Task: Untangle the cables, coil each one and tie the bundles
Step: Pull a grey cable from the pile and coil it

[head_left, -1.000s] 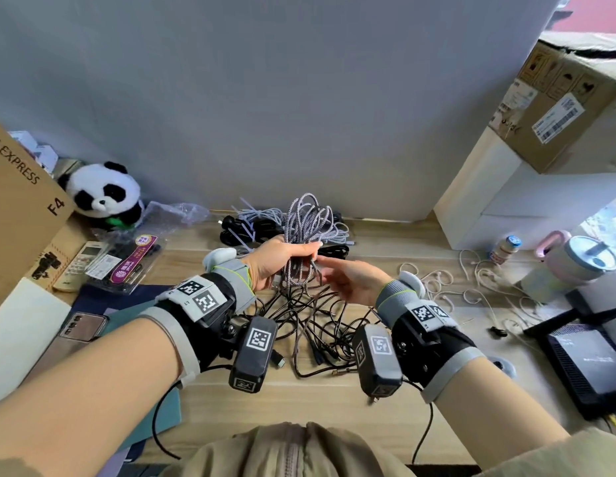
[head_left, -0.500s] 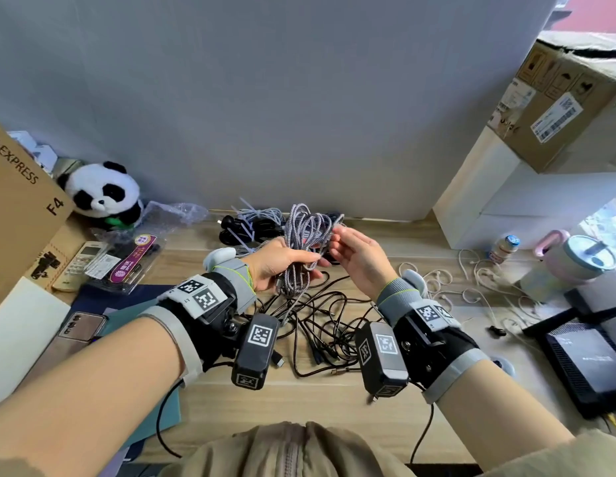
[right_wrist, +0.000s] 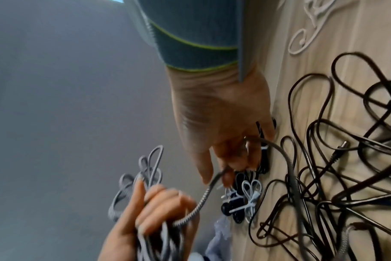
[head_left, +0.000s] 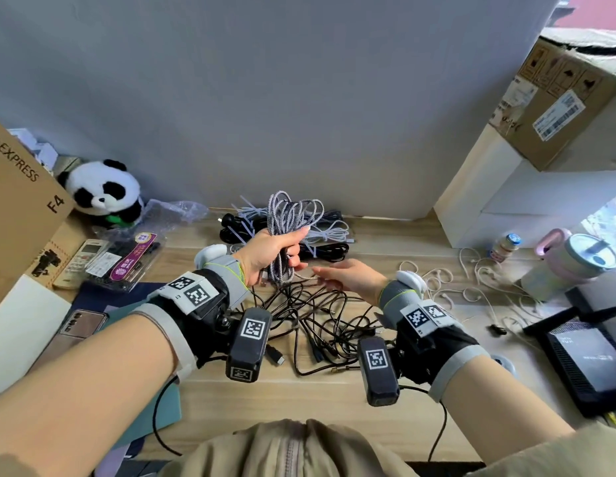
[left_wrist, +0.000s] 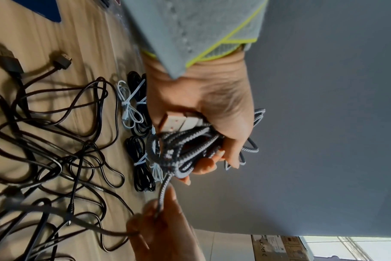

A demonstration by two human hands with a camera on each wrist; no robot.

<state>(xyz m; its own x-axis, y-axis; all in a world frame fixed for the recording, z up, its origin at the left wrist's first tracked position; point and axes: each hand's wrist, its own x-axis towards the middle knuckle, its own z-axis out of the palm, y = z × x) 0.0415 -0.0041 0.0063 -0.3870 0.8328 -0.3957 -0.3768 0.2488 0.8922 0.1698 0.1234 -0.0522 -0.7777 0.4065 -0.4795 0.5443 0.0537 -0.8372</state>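
Braided grey-and-white cable (head_left: pixel 288 235) coiled in the left hand (head_left: pixel 268 253) above a wooden desk (head_left: pixel 334 401).
At frame centre the left hand's fingers were curled round the coil's middle, loops rising above the fist, two plugs (left_wrist: pixel 179 121) showing at the palm in the left wrist view. The right hand (head_left: pixel 348 277), just right of it, pinched the cable's free tail between thumb and fingertips (right_wrist: pixel 228 174). Loose black cables (head_left: pixel 320 325) lay tangled below both hands; tied bundles (head_left: pixel 320 235) lay behind, near the grey wall.
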